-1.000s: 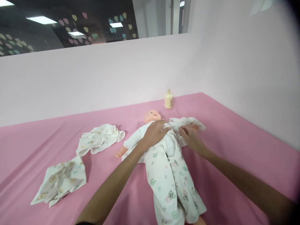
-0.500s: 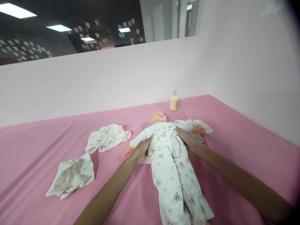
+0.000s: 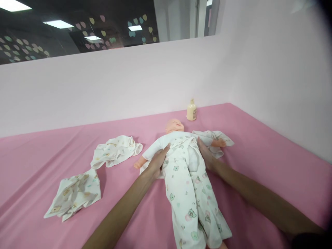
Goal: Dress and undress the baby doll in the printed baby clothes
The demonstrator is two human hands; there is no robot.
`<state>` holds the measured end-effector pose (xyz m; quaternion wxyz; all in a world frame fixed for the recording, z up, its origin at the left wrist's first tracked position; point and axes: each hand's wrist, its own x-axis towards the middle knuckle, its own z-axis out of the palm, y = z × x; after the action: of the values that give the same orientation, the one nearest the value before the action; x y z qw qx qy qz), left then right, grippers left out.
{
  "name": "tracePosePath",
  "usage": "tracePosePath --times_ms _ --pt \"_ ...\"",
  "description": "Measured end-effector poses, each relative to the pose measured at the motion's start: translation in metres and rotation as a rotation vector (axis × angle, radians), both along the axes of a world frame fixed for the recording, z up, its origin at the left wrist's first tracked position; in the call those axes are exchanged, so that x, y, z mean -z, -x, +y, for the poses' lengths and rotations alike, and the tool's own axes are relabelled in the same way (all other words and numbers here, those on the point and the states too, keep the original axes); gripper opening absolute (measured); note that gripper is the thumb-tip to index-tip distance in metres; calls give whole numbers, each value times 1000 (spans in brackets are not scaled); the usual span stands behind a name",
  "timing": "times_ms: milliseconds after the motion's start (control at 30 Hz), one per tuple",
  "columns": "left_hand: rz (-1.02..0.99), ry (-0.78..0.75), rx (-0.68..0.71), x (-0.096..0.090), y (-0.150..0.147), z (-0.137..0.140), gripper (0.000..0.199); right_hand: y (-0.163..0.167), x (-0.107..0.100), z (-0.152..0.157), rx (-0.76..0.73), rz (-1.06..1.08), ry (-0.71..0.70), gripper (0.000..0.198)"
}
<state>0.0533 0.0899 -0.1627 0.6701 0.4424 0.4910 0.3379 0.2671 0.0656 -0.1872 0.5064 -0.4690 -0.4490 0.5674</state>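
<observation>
A baby doll (image 3: pixel 176 136) lies face-up mid-scene, head at the far end, a bear-print two-legged garment (image 3: pixel 181 186) covering its belly and legs. The left hand (image 3: pixel 157 162) and right hand (image 3: pixel 206 157) are apart, touching opposite sides of its torso; whether the hidden fingers grip, I cannot tell. Two crumpled printed cloths (image 3: pixel 116 152) lie left on the pink sheet (image 3: pixel 52 148); a pump bottle (image 3: pixel 191 112) stands beyond the head.
</observation>
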Motion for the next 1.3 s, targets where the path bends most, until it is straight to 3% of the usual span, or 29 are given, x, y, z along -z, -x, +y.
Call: tracePosePath --times_ms 233,433,833,1100,1300 --pt "-55 8 -27 5 -3 0 66 6 -13 -8 -25 173 68 71" --pt "-229 24 139 14 1 2 64 8 -17 -8 -32 174 99 69" --pt "-641 221 218 28 -4 17 66 11 -22 -10 57 210 51 53" --pt "-605 162 302 37 -2 31 73 8 -13 -6 -20 261 3 51" --pt "-479 166 285 40 0 36 84 10 -8 -3 65 210 2 42"
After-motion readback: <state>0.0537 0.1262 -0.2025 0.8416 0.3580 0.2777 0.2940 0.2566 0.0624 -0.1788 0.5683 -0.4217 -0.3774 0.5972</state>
